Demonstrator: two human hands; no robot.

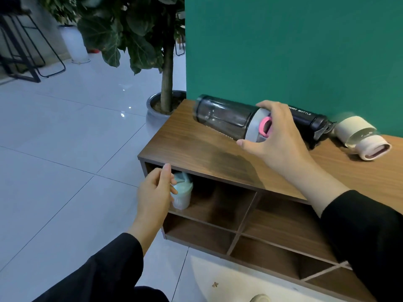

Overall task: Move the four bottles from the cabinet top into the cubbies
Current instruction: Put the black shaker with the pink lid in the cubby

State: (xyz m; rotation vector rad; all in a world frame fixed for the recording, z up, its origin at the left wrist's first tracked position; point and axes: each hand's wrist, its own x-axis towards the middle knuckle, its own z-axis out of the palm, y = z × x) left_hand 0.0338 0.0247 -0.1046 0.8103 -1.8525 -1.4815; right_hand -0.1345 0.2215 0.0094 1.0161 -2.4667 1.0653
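Head view: the right hand [278, 136] grips the capped end of the smoky grey bottle [224, 117] lying on the cabinet top [196, 149]. The left hand [156, 192], fingers loosely curled, touches the mint bottle [183, 192] standing in the upper-left cubby [218, 201]. A black bottle [309, 123] and cream-sleeved bottle [362, 136] lie against the green wall [283, 51].

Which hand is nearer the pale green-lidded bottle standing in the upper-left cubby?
Left. The left hand is at the cubby mouth, against the pale green-lidded bottle. The right hand is up on the cabinet top, gripping the lid end of the smoky grey bottle.
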